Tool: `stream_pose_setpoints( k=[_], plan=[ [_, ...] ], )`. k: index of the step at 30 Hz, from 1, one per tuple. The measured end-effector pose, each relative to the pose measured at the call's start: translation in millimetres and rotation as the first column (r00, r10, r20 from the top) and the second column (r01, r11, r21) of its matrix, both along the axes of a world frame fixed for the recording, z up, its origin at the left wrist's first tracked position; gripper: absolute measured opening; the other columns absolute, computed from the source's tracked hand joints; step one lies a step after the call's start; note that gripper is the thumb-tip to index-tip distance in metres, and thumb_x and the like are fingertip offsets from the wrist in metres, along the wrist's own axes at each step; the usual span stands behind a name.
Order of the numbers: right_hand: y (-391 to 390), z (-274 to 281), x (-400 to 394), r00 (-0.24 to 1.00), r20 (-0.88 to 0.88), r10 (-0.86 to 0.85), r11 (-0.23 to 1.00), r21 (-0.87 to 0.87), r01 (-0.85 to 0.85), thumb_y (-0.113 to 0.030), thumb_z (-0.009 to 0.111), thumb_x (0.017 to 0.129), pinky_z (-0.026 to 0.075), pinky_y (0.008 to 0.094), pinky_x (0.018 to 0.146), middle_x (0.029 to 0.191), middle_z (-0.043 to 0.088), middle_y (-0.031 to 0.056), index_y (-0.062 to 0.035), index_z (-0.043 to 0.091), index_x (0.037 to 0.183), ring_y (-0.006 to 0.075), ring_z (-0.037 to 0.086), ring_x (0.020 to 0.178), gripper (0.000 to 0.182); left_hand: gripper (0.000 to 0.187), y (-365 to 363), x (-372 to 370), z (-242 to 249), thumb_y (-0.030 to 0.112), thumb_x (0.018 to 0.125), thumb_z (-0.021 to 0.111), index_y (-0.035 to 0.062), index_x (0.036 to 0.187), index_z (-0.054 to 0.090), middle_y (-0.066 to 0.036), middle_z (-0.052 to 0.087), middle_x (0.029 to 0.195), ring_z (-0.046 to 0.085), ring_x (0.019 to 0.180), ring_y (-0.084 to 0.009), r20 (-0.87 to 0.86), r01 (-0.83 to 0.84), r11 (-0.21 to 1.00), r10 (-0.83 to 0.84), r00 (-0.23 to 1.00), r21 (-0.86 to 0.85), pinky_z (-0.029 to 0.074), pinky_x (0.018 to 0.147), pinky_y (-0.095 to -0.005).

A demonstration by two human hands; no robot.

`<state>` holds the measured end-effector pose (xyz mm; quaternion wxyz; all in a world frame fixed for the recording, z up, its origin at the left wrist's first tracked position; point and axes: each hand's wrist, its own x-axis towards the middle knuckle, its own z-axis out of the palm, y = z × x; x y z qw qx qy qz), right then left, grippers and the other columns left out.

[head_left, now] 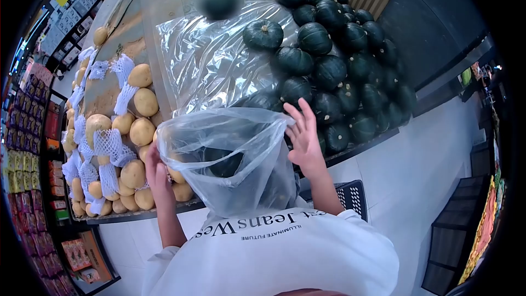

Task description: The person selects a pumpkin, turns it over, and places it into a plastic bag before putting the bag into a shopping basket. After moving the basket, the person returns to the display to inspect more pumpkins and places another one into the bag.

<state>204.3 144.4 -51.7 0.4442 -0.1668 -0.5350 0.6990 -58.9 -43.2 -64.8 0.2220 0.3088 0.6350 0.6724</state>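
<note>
A clear plastic bag hangs in front of my chest, its mouth stretched wide between both hands. My left hand is at the left side of the rim, fingers partly hidden behind the film. At the right corner of the rim is my right hand, holding the edge with several fingers raised and spread. Dark green skin of a squash shows within the bag's outline. Beyond the bag, dark green kabocha squashes are heaped on the right of the display stand.
Yellow-brown round melons, some in white foam nets, fill the stand's left side. Shiny plastic film covers its middle. A dark basket is beside my right forearm. Shelves of packaged goods line the left.
</note>
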Motion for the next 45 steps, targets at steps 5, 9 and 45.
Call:
stream_pose_setpoints(
  k=[5, 9, 45],
  plan=[
    [-21, -12, 2, 0.982, 0.068, 0.176, 0.969, -0.186, -0.161, -0.01, 0.082, 0.065, 0.031, 0.0385, 0.104, 0.141, 0.029, 0.0196, -0.0102, 0.001, 0.146, 0.0261, 0.039, 0.125, 0.115, 0.076, 6, 39, 5, 0.036, 0.075, 0.062, -0.0005, 0.136, 0.036, -0.018, 0.032, 0.142, 0.024, 0.134, -0.0313, -0.35, 0.235, 0.96, -0.275, 0.896, -0.153, 0.016, 0.11, -0.0413],
    [-22, -8, -4, 0.981, 0.036, 0.189, 0.971, -0.155, -0.182, -0.007, 0.077, 0.07, 0.036, 0.0372, 0.1, 0.125, 0.051, 0.0163, -0.0086, 0.011, 0.144, 0.0215, 0.05, 0.115, 0.1, 0.076, 20, 56, 9, 0.029, 0.071, 0.066, 0.0014, 0.136, 0.038, -0.019, 0.033, 0.142, 0.025, 0.133, -0.0326, -0.31, 0.344, 0.91, -0.404, 0.861, -0.23, 0.016, 0.109, -0.0429],
    [-292, -156, 44, 0.767, 0.579, -0.278, 0.566, -0.546, 0.617, -0.019, 0.062, 0.082, 0.046, 0.027, 0.072, 0.095, 0.062, 0.0045, -0.0022, 0.06, 0.107, 0.0126, 0.058, 0.085, 0.031, 0.034, -55, 107, -138, 0.025, 0.094, 0.051, -0.0043, 0.083, 0.064, 0.0, 0.061, 0.073, 0.051, 0.066, -0.0078, 0.534, 0.937, 0.212, -0.776, 0.335, -0.278, 0.041, 0.059, -0.0249]
  ],
)
